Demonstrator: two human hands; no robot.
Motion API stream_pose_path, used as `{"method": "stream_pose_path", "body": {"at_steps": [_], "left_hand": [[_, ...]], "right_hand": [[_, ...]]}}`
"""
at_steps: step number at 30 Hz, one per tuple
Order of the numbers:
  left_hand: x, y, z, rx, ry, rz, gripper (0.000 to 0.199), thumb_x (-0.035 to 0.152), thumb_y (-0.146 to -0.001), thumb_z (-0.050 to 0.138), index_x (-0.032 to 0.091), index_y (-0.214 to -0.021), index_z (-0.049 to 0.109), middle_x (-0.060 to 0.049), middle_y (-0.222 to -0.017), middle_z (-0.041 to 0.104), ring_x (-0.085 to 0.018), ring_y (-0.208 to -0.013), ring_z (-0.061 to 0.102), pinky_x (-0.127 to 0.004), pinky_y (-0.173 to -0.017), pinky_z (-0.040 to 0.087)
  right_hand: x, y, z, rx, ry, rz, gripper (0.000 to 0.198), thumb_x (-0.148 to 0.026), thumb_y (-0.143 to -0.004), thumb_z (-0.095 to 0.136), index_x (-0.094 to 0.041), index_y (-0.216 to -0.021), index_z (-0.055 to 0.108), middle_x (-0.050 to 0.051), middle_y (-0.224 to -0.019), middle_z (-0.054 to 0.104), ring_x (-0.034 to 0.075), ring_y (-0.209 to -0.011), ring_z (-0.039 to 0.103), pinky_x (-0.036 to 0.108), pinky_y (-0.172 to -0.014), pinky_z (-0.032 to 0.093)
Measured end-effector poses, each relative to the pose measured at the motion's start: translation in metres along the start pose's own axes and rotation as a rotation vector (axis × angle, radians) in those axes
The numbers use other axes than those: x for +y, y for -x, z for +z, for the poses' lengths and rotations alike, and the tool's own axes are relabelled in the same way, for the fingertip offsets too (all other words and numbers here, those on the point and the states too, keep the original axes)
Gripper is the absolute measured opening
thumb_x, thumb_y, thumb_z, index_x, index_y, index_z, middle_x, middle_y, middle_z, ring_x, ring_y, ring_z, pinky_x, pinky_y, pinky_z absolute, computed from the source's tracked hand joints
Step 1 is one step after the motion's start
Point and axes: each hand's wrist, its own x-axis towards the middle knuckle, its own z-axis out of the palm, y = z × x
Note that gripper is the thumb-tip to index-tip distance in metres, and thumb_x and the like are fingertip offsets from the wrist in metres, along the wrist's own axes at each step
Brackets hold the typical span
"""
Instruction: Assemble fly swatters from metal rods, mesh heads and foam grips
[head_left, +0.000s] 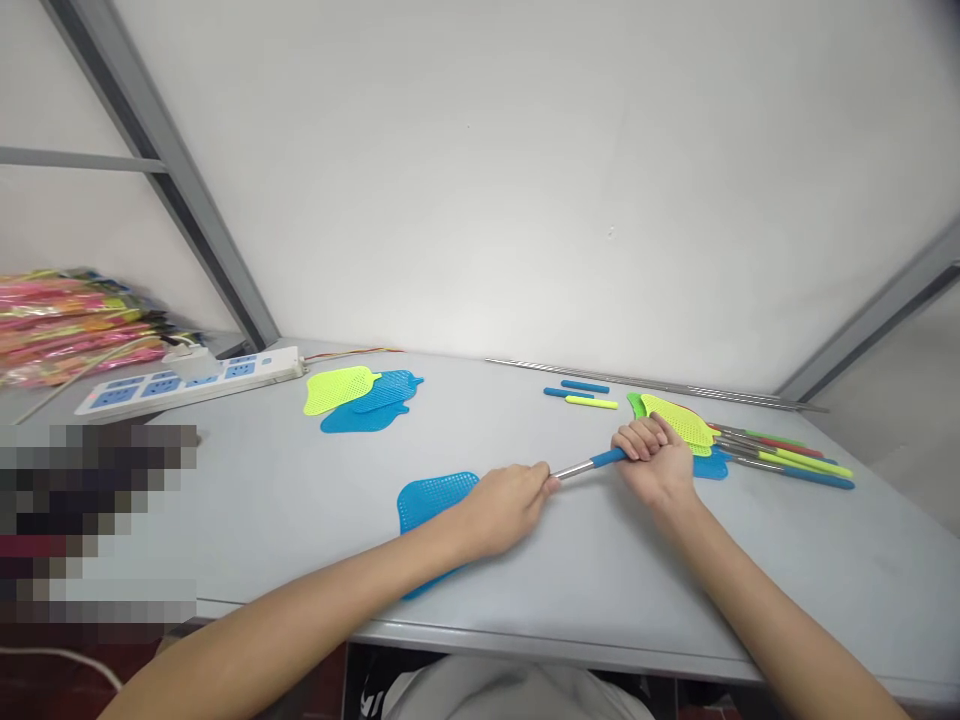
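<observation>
My left hand (514, 508) is closed around the metal shaft of a fly swatter, near its blue mesh head (431, 500). Part of that head is covered by my left hand and forearm. My right hand (654, 462) is wrapped round the swatter's blue grip (606, 457), whose far end is hidden in the fist. Between the hands a short stretch of silver shaft (574, 471) shows. Behind my right hand lies a pile of fly swatters with yellow, green and blue heads (679, 424), their coloured handles (814, 470) pointing right.
Loose yellow (337, 390) and blue swatter heads (367, 412) lie at the left. Three loose grips (589, 394) rest near the back, before long thin metal rods (652, 383) along the wall. A power strip (202, 380) and bagged colourful goods (71, 325) are at far left.
</observation>
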Motion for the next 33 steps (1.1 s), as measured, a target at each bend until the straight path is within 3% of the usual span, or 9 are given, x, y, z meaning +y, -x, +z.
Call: {"method": "stream_pose_path", "body": {"at_steps": [9,14,17,24,26,28,30,33], "left_hand": [[-0.024,-0.001,-0.007,0.026,0.092,0.102,0.033,0.033,-0.086,0.019,0.017,-0.073,0.046,-0.001,-0.067,0.051,-0.012,-0.066,0.048,-0.023,-0.06,0.035],[-0.027,-0.003,-0.009,0.125,0.038,0.177,0.031,0.027,-0.086,0.023,0.017,-0.073,0.048,-0.002,-0.073,0.05,-0.013,-0.073,0.047,-0.027,-0.075,0.034],[-0.03,-0.004,-0.013,0.221,0.042,0.116,0.028,0.028,-0.085,0.024,0.017,-0.082,0.05,-0.004,-0.084,0.049,-0.014,-0.082,0.046,-0.03,-0.08,0.033],[-0.049,-0.012,-0.01,0.418,0.178,-0.229,0.035,0.043,-0.078,0.037,0.019,-0.103,0.044,-0.007,-0.105,0.045,-0.021,-0.102,0.039,-0.039,-0.089,0.028],[-0.052,-0.014,-0.01,0.444,0.299,-0.322,0.046,0.046,-0.073,0.044,0.019,-0.11,0.041,-0.009,-0.112,0.042,-0.024,-0.107,0.037,-0.041,-0.091,0.026],[-0.052,-0.015,-0.011,0.435,0.552,-0.461,0.06,0.049,-0.067,0.052,0.018,-0.115,0.036,-0.013,-0.117,0.04,-0.026,-0.108,0.039,-0.041,-0.089,0.03],[-0.049,-0.015,-0.015,0.309,0.97,-0.559,0.064,0.048,-0.063,0.056,0.016,-0.115,0.037,-0.015,-0.116,0.044,-0.026,-0.102,0.046,-0.039,-0.083,0.038],[-0.044,-0.015,-0.022,0.021,1.582,-0.515,0.049,0.042,-0.068,0.055,0.012,-0.106,0.048,-0.014,-0.11,0.052,-0.025,-0.096,0.052,-0.036,-0.08,0.043]], "right_hand": [[-0.02,-0.016,-0.014,0.064,-0.02,0.009,0.031,-0.01,-0.07,0.032,-0.019,-0.049,0.012,-0.008,-0.041,0.006,0.009,-0.031,0.015,0.021,-0.031,0.023],[-0.033,-0.018,-0.014,0.056,-0.039,-0.01,0.03,-0.01,-0.069,0.033,-0.02,-0.049,0.012,-0.008,-0.042,0.006,0.009,-0.031,0.014,0.022,-0.031,0.022],[-0.044,-0.02,-0.014,0.035,-0.059,-0.041,0.029,-0.009,-0.067,0.034,-0.02,-0.05,0.013,-0.008,-0.042,0.007,0.009,-0.031,0.014,0.022,-0.031,0.021],[-0.067,-0.025,-0.015,0.022,-0.109,-0.118,0.028,-0.01,-0.064,0.035,-0.02,-0.05,0.013,-0.008,-0.042,0.007,0.008,-0.031,0.013,0.022,-0.03,0.019],[-0.072,-0.025,-0.015,0.005,-0.127,-0.135,0.028,-0.009,-0.064,0.035,-0.02,-0.05,0.013,-0.009,-0.041,0.007,0.008,-0.031,0.013,0.022,-0.03,0.019],[-0.076,-0.025,-0.016,-0.014,-0.144,-0.149,0.028,-0.009,-0.063,0.035,-0.02,-0.05,0.013,-0.009,-0.041,0.006,0.008,-0.031,0.013,0.022,-0.03,0.019],[-0.079,-0.026,-0.016,-0.027,-0.158,-0.163,0.028,-0.009,-0.062,0.036,-0.02,-0.05,0.013,-0.009,-0.041,0.006,0.008,-0.031,0.013,0.022,-0.03,0.018],[-0.085,-0.026,-0.017,-0.058,-0.176,-0.2,0.027,-0.009,-0.061,0.036,-0.02,-0.05,0.014,-0.009,-0.041,0.007,0.008,-0.031,0.014,0.022,-0.03,0.019]]}}
